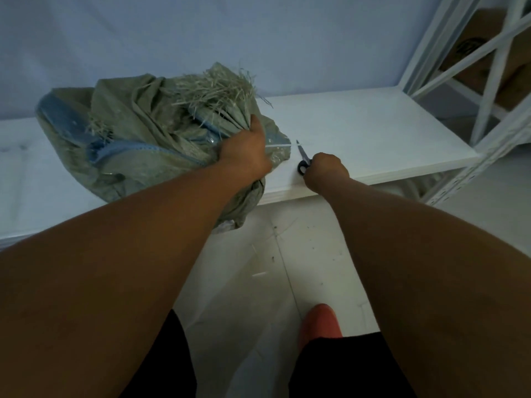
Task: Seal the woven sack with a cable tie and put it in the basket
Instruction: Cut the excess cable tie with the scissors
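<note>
Head view: we look down at two bare arms that reach out over a white table (373,133). A grey-green woven sack (143,147) lies on the table, on the left part. It is full and lumpy, and one corner of it hangs over the near edge. Blue shapes show through its cloth. The top of the sack is bunched together, and loose frayed threads stick out of the bunch like straw.

Our left hand (247,150) grips the bunched neck of the sack, with the fingers curled tight round it. Just right of this hand, a bit of clear plastic (280,156) pokes out from under the sack. A thin pale strip (277,145) runs across it. We cannot tell if this strip is the cable tie.

Our right hand (324,170) is near the left one, just beside the sack. Its fingers are curled round the dark handles of small scissors (303,158). The blades point away from us, and the tip is close to the end of the pale strip. We cannot tell if the blades are apart.

On the right stands a white metal rack (488,81) with crossed bars. A brown cardboard box (482,53) sits in it. Below the table we see a pale tiled floor (258,268), one orange shoe (321,323) and black shorts (344,366).
</note>
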Demonstrator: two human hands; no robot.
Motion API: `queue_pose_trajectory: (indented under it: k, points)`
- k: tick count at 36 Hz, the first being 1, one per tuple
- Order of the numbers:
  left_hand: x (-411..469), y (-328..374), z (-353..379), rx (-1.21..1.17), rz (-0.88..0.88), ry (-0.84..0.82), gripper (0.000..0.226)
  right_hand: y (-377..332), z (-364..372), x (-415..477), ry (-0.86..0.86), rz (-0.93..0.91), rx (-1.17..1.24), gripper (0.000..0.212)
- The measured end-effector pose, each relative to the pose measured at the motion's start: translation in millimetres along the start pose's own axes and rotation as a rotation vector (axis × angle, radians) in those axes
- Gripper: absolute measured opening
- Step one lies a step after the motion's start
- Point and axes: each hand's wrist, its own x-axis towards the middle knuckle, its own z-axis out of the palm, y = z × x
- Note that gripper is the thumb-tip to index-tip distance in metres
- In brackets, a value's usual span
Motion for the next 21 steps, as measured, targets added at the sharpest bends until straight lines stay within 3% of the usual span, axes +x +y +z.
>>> queue_pose_trajectory:
  k: [21]
  points:
    - [8.6,6.4,18.2,0.067,0.000,-0.006,0.107,-13.7,21.9,14.5,0.138,0.048,0.033,0.025]
